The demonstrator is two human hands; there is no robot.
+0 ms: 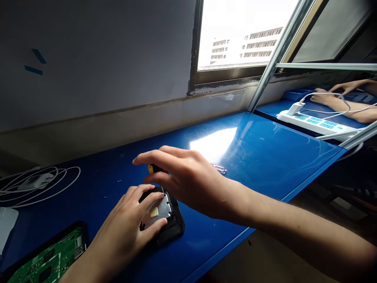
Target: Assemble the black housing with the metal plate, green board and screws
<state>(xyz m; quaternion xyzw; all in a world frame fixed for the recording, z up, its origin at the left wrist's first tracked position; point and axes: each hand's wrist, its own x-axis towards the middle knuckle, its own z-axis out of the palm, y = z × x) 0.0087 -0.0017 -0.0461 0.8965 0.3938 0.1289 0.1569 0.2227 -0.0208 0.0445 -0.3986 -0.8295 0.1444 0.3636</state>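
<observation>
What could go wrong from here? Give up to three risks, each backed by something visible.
The yellow-and-black tool in the right hand might slip, as the fingers of the left hand lie close by on the black device. The small loose pieces lie uncontained on the blue table, so a brush could scatter them. The left forearm might bump the bare green circuit board beside it.

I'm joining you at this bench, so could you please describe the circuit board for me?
On the blue table, look to the near left, past the left hand. The circuit board lies there, dark-edged; its green face sets it apart from the white cable beyond.
</observation>
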